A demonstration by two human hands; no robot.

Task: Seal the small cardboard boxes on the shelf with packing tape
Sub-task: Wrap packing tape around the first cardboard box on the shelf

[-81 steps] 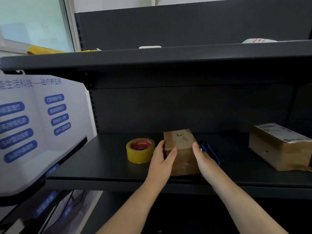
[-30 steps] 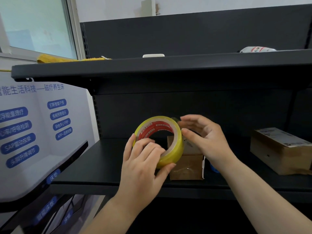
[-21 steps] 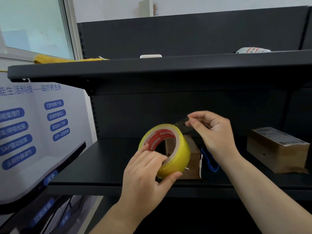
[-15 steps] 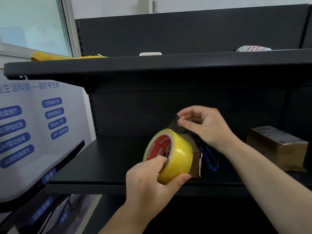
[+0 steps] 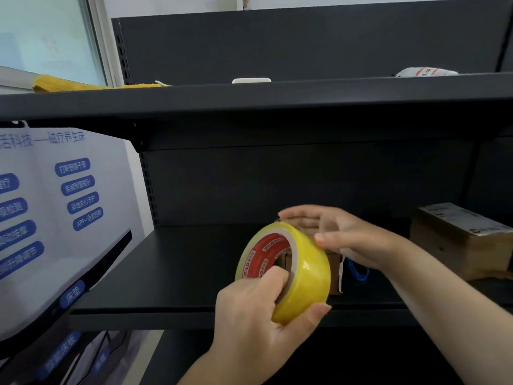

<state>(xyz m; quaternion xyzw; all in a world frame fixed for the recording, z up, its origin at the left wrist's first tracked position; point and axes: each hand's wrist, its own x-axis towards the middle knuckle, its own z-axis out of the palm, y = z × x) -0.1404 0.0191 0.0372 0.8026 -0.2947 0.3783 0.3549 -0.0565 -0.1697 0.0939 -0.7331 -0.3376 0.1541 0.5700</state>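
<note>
My left hand (image 5: 255, 315) grips a yellow roll of packing tape (image 5: 306, 276), fingers hooked through its red core, in front of the small cardboard box (image 5: 335, 269). The box stands on the black shelf (image 5: 172, 273) and is mostly hidden behind the roll. My right hand (image 5: 347, 237) lies over the top of the box with its fingers stretched out flat; it is blurred. I cannot make out the strip of tape between the roll and that hand.
A larger labelled cardboard box (image 5: 460, 243) sits at the shelf's right end. A blue-handled tool (image 5: 358, 270) lies just right of the small box. The upper shelf (image 5: 249, 101) overhangs close above. A white printed display panel (image 5: 55, 218) stands at left.
I picked the roll off the shelf and my right hand pulled its tape end free. The right hand has since dropped from a raised pinch to lie flat over the box top; the roll moved lower.
</note>
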